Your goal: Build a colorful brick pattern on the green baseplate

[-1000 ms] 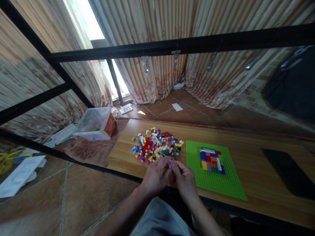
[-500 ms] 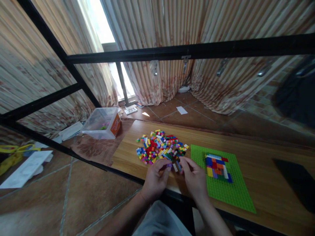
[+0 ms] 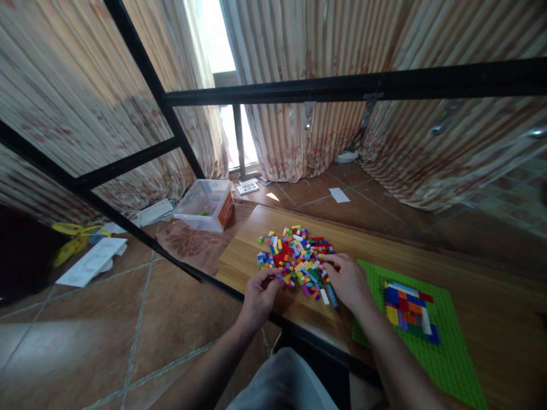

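Observation:
A heap of small coloured toy bricks [image 3: 294,256] lies on the wooden table. At the heap's near left edge, my left hand [image 3: 259,296] has its thumb and forefinger closed on a small purple brick [image 3: 279,277]. My right hand [image 3: 349,280] is over the heap's right side, its fingers bent and the fingertips slightly apart among the bricks; no held brick shows. Beneath it lie a long blue brick [image 3: 332,296] and a white brick [image 3: 325,296]. To the right, a flat multicoloured brick build [image 3: 410,310] is fixed on a green baseplate [image 3: 455,353], which my right forearm partly covers.
A clear plastic box [image 3: 199,219] with a few bricks inside stands on a brown mat beyond the table's left end. A black metal frame [image 3: 273,91] crosses the view. Papers [image 3: 96,262] and a yellow bag [image 3: 74,242] lie on the tiled floor.
The view has turned left, so the scene sits further right. My hands have moved apart: the left still pinches the purple brick, the right has reached further into the heap's right side.

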`<state>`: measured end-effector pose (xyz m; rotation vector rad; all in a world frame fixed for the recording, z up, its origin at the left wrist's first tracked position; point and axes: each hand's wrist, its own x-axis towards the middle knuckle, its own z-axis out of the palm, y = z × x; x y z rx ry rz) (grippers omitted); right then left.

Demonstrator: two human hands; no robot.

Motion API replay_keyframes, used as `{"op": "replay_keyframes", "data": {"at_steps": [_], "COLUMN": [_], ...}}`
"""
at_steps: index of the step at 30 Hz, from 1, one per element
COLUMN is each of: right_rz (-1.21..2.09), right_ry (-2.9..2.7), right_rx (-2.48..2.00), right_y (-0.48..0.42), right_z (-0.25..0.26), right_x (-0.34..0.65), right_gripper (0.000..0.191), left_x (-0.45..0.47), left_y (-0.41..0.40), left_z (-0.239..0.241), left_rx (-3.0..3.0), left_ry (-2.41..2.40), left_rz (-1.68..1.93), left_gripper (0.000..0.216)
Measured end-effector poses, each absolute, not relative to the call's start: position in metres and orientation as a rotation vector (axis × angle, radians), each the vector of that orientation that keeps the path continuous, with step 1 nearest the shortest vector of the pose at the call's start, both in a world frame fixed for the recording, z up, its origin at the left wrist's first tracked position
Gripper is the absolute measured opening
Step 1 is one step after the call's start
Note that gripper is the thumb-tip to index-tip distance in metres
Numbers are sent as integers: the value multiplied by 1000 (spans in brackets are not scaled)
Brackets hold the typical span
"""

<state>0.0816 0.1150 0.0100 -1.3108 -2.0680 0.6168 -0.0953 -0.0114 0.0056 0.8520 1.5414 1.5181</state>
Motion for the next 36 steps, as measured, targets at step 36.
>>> {"op": "replay_keyframes", "data": {"at_steps": [36], "right_rz": [1006], "right_ry": [-1811], "right_rx": [-1264], "right_y": [33], "right_z": [-6], "right_x": [105], "right_gripper": [27], "left_x": [-170], "left_y": [31], "left_z": [-7], "left_rx": [1258], "left_ry": [2137], "left_rz": [1199], "left_gripper": [15]}}
